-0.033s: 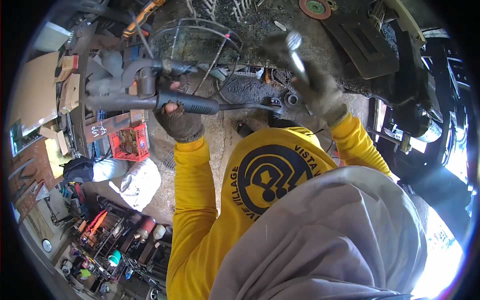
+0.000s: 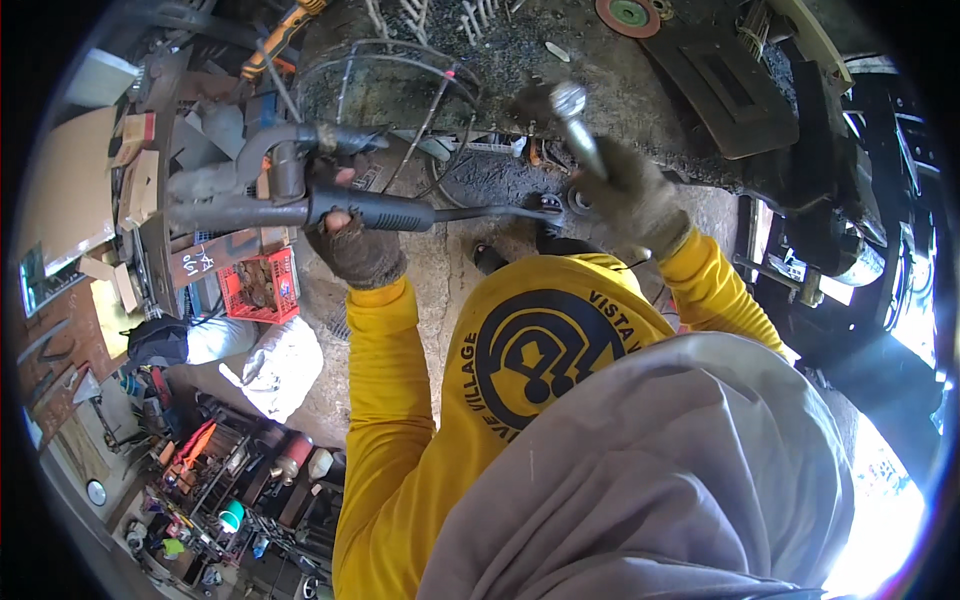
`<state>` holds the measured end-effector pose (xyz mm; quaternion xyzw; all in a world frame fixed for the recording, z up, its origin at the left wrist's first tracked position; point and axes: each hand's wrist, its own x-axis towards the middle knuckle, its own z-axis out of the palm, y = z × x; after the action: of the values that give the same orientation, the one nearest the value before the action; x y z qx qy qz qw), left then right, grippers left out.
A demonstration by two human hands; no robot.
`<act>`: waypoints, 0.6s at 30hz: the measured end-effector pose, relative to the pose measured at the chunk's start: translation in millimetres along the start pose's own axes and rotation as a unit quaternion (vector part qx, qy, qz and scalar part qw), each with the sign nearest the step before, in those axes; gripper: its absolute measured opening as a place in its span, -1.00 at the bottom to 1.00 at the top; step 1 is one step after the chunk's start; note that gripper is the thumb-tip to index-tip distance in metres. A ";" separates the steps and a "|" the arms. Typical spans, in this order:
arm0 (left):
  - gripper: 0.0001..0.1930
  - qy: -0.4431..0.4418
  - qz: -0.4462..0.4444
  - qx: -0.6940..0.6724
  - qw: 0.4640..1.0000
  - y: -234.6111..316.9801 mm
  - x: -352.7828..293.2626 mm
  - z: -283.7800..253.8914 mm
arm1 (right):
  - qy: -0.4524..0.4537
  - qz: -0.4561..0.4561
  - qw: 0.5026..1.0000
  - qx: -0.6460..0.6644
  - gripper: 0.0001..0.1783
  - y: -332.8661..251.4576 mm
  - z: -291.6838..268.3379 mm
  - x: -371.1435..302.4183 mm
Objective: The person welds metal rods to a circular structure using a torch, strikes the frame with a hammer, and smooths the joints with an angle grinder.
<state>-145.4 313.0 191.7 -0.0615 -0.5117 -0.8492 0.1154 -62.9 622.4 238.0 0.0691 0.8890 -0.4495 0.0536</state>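
My left hand point(image 2: 355, 250), in a brown fingerless glove, is closed round the black ribbed handle point(image 2: 375, 211) of a dark tool. A cable-like dark line runs from the handle's right end. Left of my hand, grey metal parts point(image 2: 285, 165), including a curved elbow-shaped piece, lie against the tool; how they join I cannot tell. My right hand point(image 2: 640, 200), also gloved, grips a hammer point(image 2: 582, 135) with a shiny metal shaft, raised toward the bench. Its dark head end is smeared by motion. Both hands are apart from each other.
A dark workbench point(image 2: 520, 60) spans the far side, with a wire hoop frame point(image 2: 440, 85), an abrasive disc point(image 2: 630, 14) and a dark slotted plate point(image 2: 722, 90). A yellow-orange tool point(image 2: 283, 37) lies at far left. A red crate point(image 2: 258, 288) and white sack point(image 2: 284, 365) stand at left.
My right hand has swung the hammer slightly down and left. The tool in my left hand has shifted a little to the left.
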 end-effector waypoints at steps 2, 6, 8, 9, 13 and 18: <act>-0.13 0.029 0.017 -0.010 0.999 3.0 2.8 13.3 | -0.077 -0.012 0.996 -0.030 -0.58 0.6 3.9 2.2; -0.16 0.043 -0.004 -0.007 0.999 6.6 1.8 1.0 | -0.098 -0.105 0.984 -0.107 -0.59 0.1 2.6 13.6; -0.16 0.030 -0.022 -0.008 0.999 9.9 2.9 -5.5 | -0.128 -0.115 0.977 -0.124 -0.51 -5.7 0.6 20.2; -0.17 0.009 -0.030 -0.013 0.999 12.0 5.1 -5.0 | -0.136 -0.125 0.972 -0.143 -0.51 -6.0 1.7 23.6; -0.18 0.009 -0.027 -0.002 1.000 13.4 9.0 -9.1 | -0.106 -0.222 0.953 -0.178 -0.49 -3.0 4.4 37.5; -0.20 0.027 0.004 0.027 0.999 13.8 4.9 2.9 | -0.080 -0.218 0.953 -0.196 -0.50 -9.6 6.9 51.5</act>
<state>-146.6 308.7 206.0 -0.0372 -0.5311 -0.8357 0.1343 -115.0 615.0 233.4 -0.1745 0.9459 -0.2710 0.0375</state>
